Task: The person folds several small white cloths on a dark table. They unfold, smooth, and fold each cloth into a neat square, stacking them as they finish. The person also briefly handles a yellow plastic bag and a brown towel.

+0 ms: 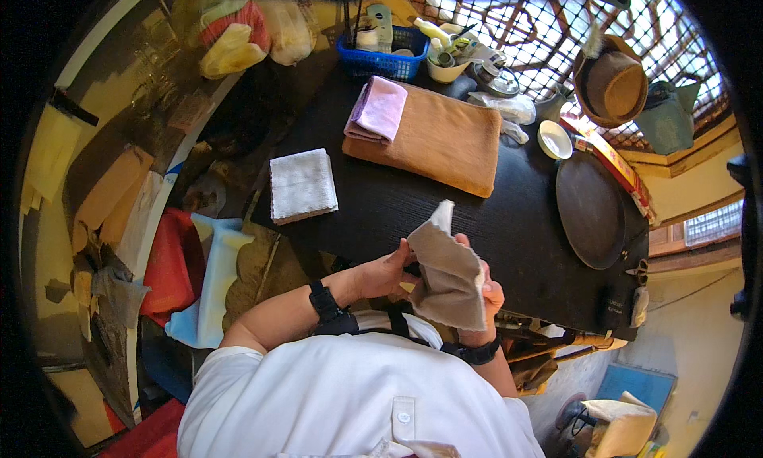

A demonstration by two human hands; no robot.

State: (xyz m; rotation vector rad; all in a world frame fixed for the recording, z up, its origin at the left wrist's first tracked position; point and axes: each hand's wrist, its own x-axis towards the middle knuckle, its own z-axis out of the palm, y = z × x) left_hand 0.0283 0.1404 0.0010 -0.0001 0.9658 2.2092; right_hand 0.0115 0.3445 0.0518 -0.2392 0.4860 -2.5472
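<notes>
Between my two hands, above the near edge of the black table (381, 219), is a grey-brown cloth (447, 267) with scalloped edges and a white underside at its upper tip. My left hand (387, 272) grips its left side, thumb uppermost. On the right side, my right hand (490, 291) holds the cloth, with part of the fingers hidden behind it. A folded white cloth (303, 185) lies at the table's left. Farther back is a large folded brown towel (441, 139), and a folded pink cloth (381, 109) rests on its left end.
A blue plastic basket (381, 58) and a white bowl of small containers (447, 71) stand at the back. Toward the right are an empty white bowl (555, 140), a dark oval tray (590, 210), a long red box (617, 166) and scissors (639, 271). A light-blue plastic stool (208, 279) stands left.
</notes>
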